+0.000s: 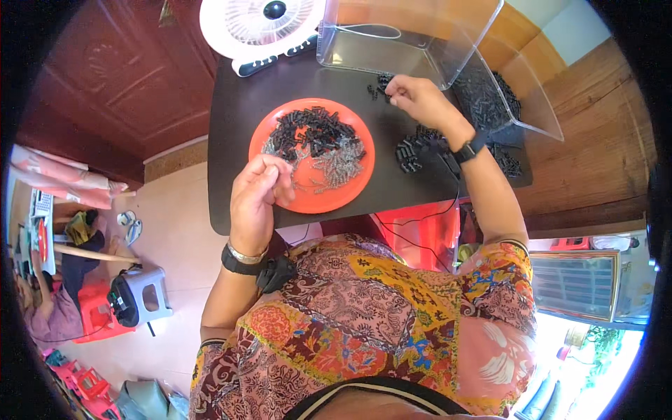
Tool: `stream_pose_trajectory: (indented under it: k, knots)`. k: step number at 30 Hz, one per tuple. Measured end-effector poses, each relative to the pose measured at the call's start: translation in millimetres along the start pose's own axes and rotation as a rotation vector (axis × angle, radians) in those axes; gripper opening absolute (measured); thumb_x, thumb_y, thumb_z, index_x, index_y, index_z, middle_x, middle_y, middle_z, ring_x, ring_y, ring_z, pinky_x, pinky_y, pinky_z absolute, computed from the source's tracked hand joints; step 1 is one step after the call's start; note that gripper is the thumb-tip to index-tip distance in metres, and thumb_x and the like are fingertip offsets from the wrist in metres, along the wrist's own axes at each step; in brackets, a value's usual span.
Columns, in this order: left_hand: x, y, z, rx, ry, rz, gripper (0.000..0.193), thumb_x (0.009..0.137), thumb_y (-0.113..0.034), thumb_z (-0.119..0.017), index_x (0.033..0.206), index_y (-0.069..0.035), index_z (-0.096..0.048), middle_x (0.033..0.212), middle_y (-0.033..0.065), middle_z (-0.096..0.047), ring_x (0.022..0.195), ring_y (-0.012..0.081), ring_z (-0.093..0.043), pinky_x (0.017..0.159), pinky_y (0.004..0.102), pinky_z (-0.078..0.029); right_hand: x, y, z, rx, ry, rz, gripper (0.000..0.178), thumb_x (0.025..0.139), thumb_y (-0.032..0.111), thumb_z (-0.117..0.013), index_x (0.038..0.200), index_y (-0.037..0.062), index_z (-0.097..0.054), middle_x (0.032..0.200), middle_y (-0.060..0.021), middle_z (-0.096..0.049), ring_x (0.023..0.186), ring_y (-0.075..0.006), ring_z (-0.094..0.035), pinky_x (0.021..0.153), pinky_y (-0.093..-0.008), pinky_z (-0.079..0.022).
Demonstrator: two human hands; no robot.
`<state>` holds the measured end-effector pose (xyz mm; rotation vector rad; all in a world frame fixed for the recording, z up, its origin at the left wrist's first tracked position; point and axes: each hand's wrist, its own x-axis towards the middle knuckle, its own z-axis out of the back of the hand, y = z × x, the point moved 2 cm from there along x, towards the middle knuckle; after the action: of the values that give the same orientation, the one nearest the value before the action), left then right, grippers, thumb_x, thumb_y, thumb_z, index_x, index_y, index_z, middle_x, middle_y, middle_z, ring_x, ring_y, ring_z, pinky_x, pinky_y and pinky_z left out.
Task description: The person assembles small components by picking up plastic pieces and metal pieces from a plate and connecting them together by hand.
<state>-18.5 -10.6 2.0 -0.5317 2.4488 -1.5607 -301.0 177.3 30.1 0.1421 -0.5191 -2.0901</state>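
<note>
The left hand (256, 192), fingertips together, overlaps the round orange plate (365, 178) of stubby black parts (318, 131) and coiled metal springs (337, 166). The right hand (423, 103) bunches its fingers at loose black pieces (383, 81); whether either grips anything, I cannot tell.

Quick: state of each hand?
Left hand: pinched closed at the orange plate; any held piece unclear.
Right hand: closed near black pieces; held item unclear.

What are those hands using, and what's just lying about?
Seems in use:
red-orange plate
black pieces on it
small silvery pieces
clear bin of black pieces at right

Probably just lying about:
white fan
slippers on the floor
grey stool
</note>
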Motion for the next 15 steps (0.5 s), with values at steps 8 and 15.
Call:
stream_pose_trajectory:
  k: [8, 15]
  knots:
    - [4, -6, -15, 0.106, 0.103, 0.002, 0.026, 0.093, -0.027, -0.049, 0.098, -0.002, -0.056, 0.08, 0.0016, -0.055, 0.068, 0.0104, -0.054, 0.059, 0.0227, -0.04, -31, 109, 2, 0.932, 0.075, 0.117, 0.017, 0.089, 0.0, -0.059, 0.106, 0.0003, -0.062, 0.1, -0.0023, -0.065, 0.096, -0.0091, -0.059, 0.088, -0.0249, -0.048]
    - [6, -9, -25, 0.081, 0.103, -0.055, 0.025, 0.093, -0.027, -0.049, 0.099, -0.003, -0.056, 0.082, 0.0029, -0.057, 0.069, 0.0117, -0.055, 0.06, 0.0234, -0.041, -32, 152, -19, 0.97, 0.091, 0.236, 0.015, 0.088, -0.002, -0.061, 0.102, -0.0007, -0.063, 0.094, -0.0041, -0.066, 0.091, -0.0099, -0.061, 0.082, -0.0253, -0.05]
